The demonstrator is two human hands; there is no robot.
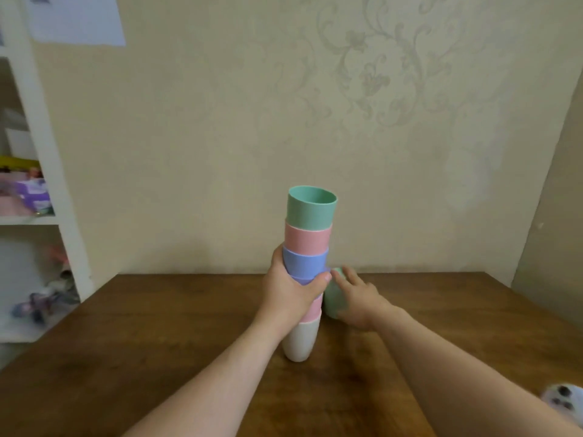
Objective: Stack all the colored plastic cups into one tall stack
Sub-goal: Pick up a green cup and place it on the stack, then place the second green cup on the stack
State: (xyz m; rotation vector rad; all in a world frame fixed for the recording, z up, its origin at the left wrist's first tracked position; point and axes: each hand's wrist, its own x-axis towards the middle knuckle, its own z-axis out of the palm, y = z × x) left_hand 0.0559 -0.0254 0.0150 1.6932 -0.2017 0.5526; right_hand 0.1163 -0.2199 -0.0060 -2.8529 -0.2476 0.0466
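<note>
A tall stack of cups (307,238) stands on the wooden table (157,326): white at the bottom, then pink, blue, pink, and a green cup on top with its mouth up. My left hand (291,294) is wrapped around the stack's middle, over the blue cups. Just right of the stack sits a loose green cup (334,298), partly hidden. My right hand (359,299) lies against that cup's right side, fingers spread along it; whether it grips the cup is unclear.
The wall runs close behind the table's far edge. A white shelf unit (41,184) with boxes and toys stands at the left. A small white object with dark spots (563,403) shows at the lower right edge.
</note>
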